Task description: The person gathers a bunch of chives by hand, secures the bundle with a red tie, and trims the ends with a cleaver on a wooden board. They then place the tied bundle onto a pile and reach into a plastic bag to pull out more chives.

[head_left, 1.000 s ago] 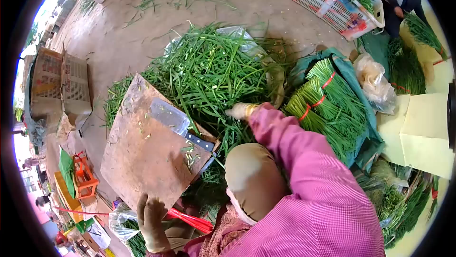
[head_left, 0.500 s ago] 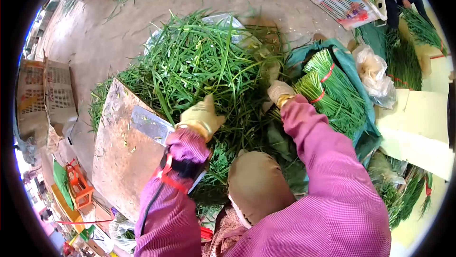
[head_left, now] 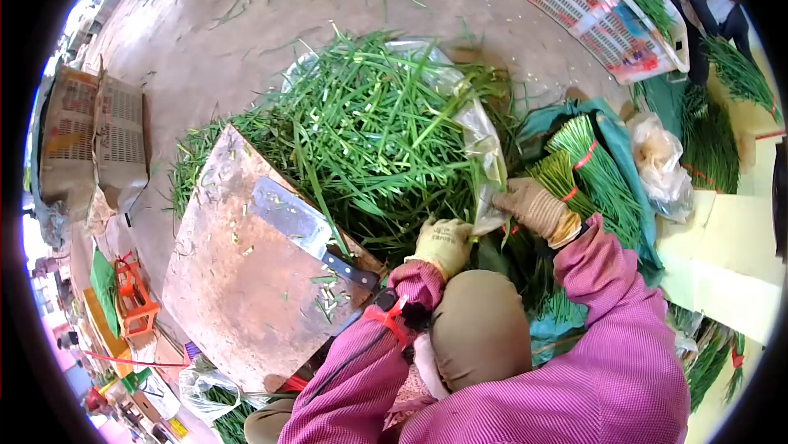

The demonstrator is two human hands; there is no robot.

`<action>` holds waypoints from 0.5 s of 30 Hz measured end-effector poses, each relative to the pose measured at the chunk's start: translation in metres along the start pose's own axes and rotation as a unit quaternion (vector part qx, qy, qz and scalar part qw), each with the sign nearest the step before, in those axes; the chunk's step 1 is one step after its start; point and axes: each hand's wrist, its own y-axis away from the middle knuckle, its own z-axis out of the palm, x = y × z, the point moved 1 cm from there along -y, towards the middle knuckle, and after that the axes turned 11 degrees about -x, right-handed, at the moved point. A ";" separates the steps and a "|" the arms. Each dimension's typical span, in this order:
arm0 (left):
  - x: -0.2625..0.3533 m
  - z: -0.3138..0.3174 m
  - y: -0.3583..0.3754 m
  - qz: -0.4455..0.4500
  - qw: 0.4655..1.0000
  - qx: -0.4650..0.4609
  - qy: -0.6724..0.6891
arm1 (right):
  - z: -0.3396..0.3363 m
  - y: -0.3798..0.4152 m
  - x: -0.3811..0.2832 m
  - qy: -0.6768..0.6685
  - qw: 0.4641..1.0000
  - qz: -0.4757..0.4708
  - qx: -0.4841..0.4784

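Observation:
A heap of cut green leaves, like chive trimmings (head_left: pixel 369 128), fills a clear plastic bag (head_left: pixel 480 136) on the floor ahead. My right hand (head_left: pixel 538 208), in a brown-striped work glove, is closed on the bag's gathered edge. Just left of it, my left hand (head_left: pixel 443 245), in a pale yellow glove, is curled at the bag's near edge, its fingertips partly hidden. A cleaver (head_left: pixel 291 218) with a black handle lies on the worn board (head_left: pixel 238 296), beside my left forearm. Bundles of green chives (head_left: pixel 603 169) tied with red bands rest right of my right hand.
A teal sheet (head_left: pixel 538 144) wraps the bundles, beside a crumpled plastic bag (head_left: pixel 657 161). A printed crate (head_left: pixel 603 17) stands at top right, near a person (head_left: pixel 710 1). Another crate (head_left: pixel 78 140) is at far left, with an orange stool (head_left: pixel 135 300) below it.
My right hand has pulled the bag's edge up along the heap's right side. My left hand has moved right and down, away from the board, to the bag. The view has shifted.

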 end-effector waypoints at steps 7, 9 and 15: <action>-0.006 -0.008 -0.011 0.004 0.994 -0.044 0.102 | -0.025 -0.093 -0.036 0.341 0.917 -0.020 0.206; -0.011 -0.005 -0.025 -0.027 0.988 -0.151 0.023 | -0.039 -0.142 -0.037 0.097 0.970 -0.199 0.102; -0.019 -0.008 -0.029 -0.032 0.984 -0.171 0.040 | -0.065 -0.235 -0.090 -0.006 0.947 -0.139 0.290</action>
